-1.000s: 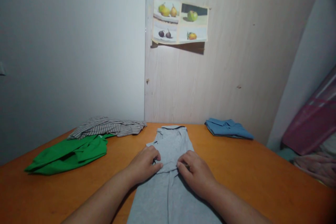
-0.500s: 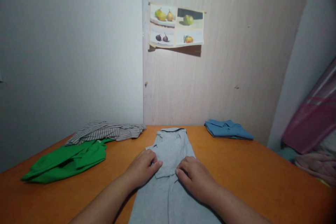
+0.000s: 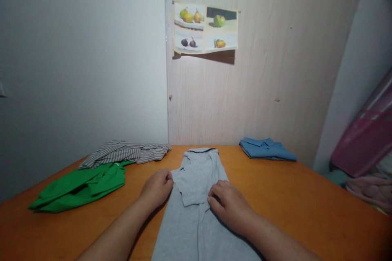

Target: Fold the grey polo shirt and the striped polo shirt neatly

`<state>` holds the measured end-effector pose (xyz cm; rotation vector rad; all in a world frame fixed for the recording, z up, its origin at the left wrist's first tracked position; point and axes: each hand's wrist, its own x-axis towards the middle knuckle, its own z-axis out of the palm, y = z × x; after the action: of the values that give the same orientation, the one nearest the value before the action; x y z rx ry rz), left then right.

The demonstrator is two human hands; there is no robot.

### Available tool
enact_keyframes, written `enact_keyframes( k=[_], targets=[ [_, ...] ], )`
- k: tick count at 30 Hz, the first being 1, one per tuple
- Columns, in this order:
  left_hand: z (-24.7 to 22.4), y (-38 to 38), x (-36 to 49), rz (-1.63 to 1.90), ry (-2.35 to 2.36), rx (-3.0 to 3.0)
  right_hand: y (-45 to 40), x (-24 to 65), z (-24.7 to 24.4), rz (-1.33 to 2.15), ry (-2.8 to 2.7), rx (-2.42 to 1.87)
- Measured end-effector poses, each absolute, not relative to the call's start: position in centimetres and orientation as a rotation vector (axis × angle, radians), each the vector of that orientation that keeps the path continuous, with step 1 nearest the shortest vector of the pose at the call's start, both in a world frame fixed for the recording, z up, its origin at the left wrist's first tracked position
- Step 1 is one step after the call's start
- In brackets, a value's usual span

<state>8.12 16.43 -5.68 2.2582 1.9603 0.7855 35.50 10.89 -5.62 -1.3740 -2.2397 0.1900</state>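
Note:
A grey shirt point(image 3: 196, 183) lies lengthwise on the orange table, its sides folded inward and a short sleeve laid across the upper part. Its collar with a dark band points to the far edge. At the shirt's left edge, by the folded part, my left hand point(image 3: 157, 187) is closed, fingertips pinching the cloth there. My right hand point(image 3: 229, 204) rests on the right side of the shirt, fingers loosely bent and thumb a little apart, pressing on the fabric. The near end of the shirt runs out of view at the bottom.
On the left lie a green garment point(image 3: 82, 191) and a striped garment point(image 3: 125, 153), both rumpled. A folded blue shirt point(image 3: 266, 149) sits at the back right. Behind the orange table point(image 3: 294, 204) stands a wall with a fruit picture point(image 3: 205, 28). Pink cloth point(image 3: 367, 191) is at far right.
My left hand has moved left and slightly away from me, from on top of the folded sleeve to the shirt's left edge. My right hand stays nearly in place.

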Motion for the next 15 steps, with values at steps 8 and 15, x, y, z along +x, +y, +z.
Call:
enact_keyframes(
  k=[8,15],
  targets=[
    [-5.0,14.9,10.3,0.879,1.676,2.494,11.4,35.6,-6.1,0.163,-2.172,-1.354],
    [-5.2,14.3,11.4,0.768,1.493,2.568,13.3,37.7,-5.9,0.204,-1.807,-1.476]
  ],
)
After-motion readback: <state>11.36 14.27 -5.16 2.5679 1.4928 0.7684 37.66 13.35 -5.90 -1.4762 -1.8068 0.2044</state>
